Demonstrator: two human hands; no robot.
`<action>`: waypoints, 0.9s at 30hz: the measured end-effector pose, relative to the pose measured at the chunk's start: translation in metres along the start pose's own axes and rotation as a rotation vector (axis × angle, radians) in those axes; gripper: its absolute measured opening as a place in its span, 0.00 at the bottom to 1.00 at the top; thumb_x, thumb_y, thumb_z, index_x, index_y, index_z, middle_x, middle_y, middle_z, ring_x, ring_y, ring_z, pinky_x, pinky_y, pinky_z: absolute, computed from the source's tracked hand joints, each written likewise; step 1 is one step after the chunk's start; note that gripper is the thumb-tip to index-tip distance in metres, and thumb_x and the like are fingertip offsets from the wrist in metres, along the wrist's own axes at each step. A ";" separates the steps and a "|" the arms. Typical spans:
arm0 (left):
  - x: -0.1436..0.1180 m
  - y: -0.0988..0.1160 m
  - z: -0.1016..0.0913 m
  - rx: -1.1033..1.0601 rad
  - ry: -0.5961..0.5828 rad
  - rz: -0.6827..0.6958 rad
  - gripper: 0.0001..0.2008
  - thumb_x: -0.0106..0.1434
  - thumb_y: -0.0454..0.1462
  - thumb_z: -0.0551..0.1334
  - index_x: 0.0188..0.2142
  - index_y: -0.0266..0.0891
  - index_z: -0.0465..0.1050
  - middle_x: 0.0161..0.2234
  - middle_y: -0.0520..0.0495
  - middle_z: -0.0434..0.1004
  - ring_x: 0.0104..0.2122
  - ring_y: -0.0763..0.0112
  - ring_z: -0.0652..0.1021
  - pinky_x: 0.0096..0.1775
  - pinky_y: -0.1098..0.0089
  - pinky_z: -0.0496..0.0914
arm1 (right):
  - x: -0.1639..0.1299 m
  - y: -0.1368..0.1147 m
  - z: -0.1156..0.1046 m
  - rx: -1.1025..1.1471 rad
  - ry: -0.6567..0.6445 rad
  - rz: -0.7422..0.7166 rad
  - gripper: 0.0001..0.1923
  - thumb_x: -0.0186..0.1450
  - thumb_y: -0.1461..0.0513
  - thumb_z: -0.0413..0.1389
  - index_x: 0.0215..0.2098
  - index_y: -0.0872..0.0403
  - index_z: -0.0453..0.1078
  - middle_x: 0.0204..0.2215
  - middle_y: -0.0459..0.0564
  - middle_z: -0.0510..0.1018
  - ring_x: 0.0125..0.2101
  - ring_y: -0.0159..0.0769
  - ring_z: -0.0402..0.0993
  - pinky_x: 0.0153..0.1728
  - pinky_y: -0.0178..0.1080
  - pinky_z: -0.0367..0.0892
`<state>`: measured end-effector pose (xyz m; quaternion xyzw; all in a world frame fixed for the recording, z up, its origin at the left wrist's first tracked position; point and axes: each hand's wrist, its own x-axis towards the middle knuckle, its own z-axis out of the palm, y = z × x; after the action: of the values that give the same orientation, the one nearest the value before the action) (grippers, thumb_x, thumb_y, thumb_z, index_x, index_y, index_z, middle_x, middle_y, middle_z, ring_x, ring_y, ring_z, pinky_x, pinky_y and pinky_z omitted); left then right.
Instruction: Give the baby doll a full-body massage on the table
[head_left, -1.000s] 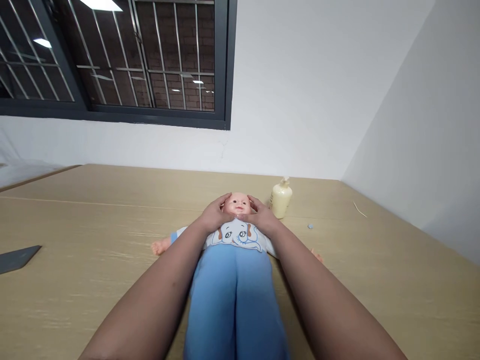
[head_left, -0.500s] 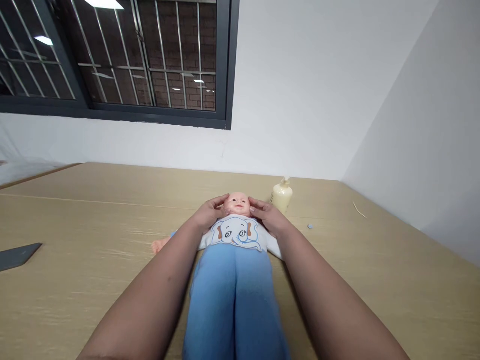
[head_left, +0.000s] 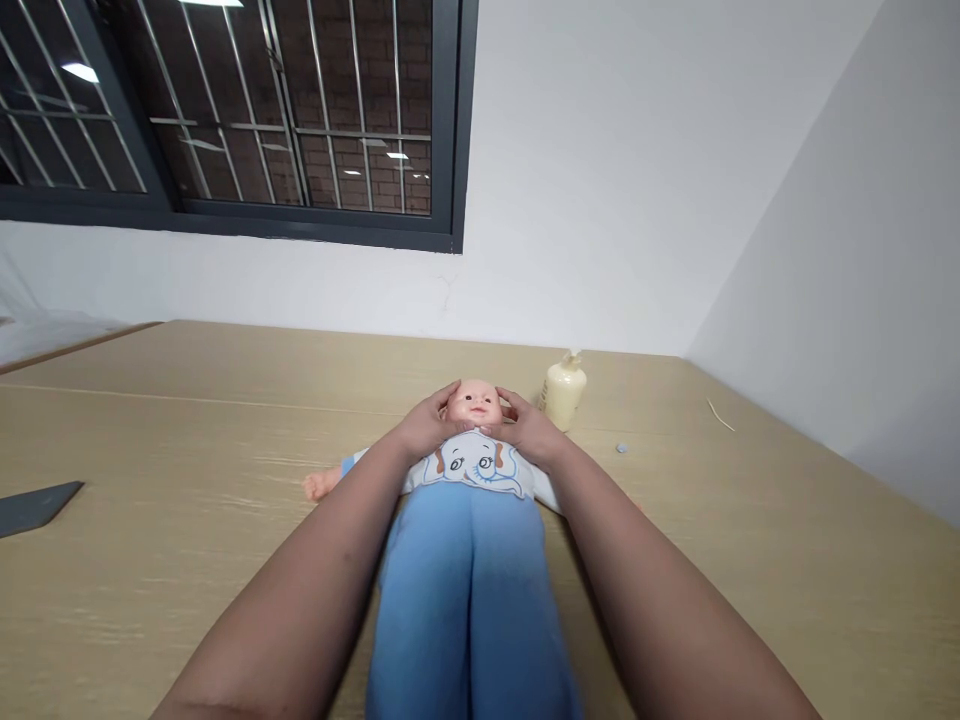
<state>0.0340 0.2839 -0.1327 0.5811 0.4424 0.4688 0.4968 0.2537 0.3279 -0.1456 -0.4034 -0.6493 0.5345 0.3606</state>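
Observation:
A baby doll (head_left: 471, 560) lies on its back on the table, face up, in blue trousers and a white top with an elephant face on the chest. My left hand (head_left: 427, 428) cups the left side of the doll's head (head_left: 477, 398), fingers along the side and thumb under the chin. On the other side, my right hand (head_left: 529, 432) does the same, its thumb near the doll's chin and neck. The doll's left-side hand (head_left: 322, 484) pokes out beyond my forearm. My right forearm covers most of its other arm.
A pale yellow pump bottle (head_left: 564, 392) stands just behind my right hand. A small bluish bit (head_left: 621, 448) and a thin strand (head_left: 720, 414) lie to the right. At the left edge of the table (head_left: 187, 600) is a dark flat piece (head_left: 37, 510). A barred window and white walls rise behind.
Both thumbs have moved from the doll's cheeks down and inward to beneath its chin. The fingers stay at the sides of the head. The view has shifted slightly.

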 end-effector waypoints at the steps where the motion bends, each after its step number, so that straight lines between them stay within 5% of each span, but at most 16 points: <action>1: 0.000 -0.001 -0.002 0.001 0.002 -0.001 0.52 0.50 0.45 0.78 0.70 0.42 0.57 0.66 0.35 0.64 0.62 0.45 0.69 0.59 0.52 0.67 | -0.001 0.000 -0.001 0.010 -0.007 -0.009 0.57 0.50 0.54 0.74 0.71 0.46 0.53 0.63 0.58 0.69 0.60 0.53 0.70 0.61 0.55 0.67; 7: 0.001 -0.010 -0.012 -0.285 -0.076 -0.072 0.46 0.53 0.45 0.76 0.68 0.45 0.61 0.66 0.36 0.66 0.59 0.47 0.74 0.59 0.50 0.68 | -0.005 -0.003 -0.007 0.215 -0.148 0.005 0.51 0.56 0.54 0.71 0.71 0.47 0.53 0.61 0.55 0.72 0.60 0.49 0.71 0.61 0.52 0.68; 12: 0.004 -0.012 -0.007 -0.351 -0.005 -0.089 0.40 0.60 0.49 0.71 0.68 0.43 0.62 0.61 0.33 0.72 0.55 0.48 0.77 0.56 0.49 0.70 | -0.008 -0.005 -0.009 0.340 -0.151 0.051 0.45 0.59 0.52 0.69 0.69 0.50 0.57 0.61 0.57 0.73 0.58 0.47 0.74 0.61 0.51 0.67; 22: 0.002 -0.004 0.000 0.084 0.007 0.008 0.54 0.49 0.46 0.77 0.70 0.45 0.54 0.65 0.34 0.65 0.60 0.46 0.72 0.57 0.53 0.70 | -0.008 -0.015 0.008 -0.059 0.019 0.086 0.61 0.50 0.50 0.74 0.72 0.47 0.47 0.61 0.59 0.71 0.56 0.51 0.75 0.57 0.52 0.71; 27: 0.005 -0.008 -0.003 0.159 0.008 0.061 0.51 0.50 0.47 0.76 0.70 0.46 0.57 0.68 0.36 0.61 0.63 0.44 0.69 0.59 0.52 0.68 | -0.011 -0.020 0.009 -0.063 -0.041 -0.016 0.49 0.53 0.54 0.73 0.68 0.48 0.58 0.54 0.56 0.78 0.51 0.48 0.78 0.53 0.49 0.74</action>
<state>0.0314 0.2903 -0.1402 0.6302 0.4621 0.4493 0.4328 0.2477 0.3118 -0.1281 -0.3981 -0.6762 0.5192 0.3386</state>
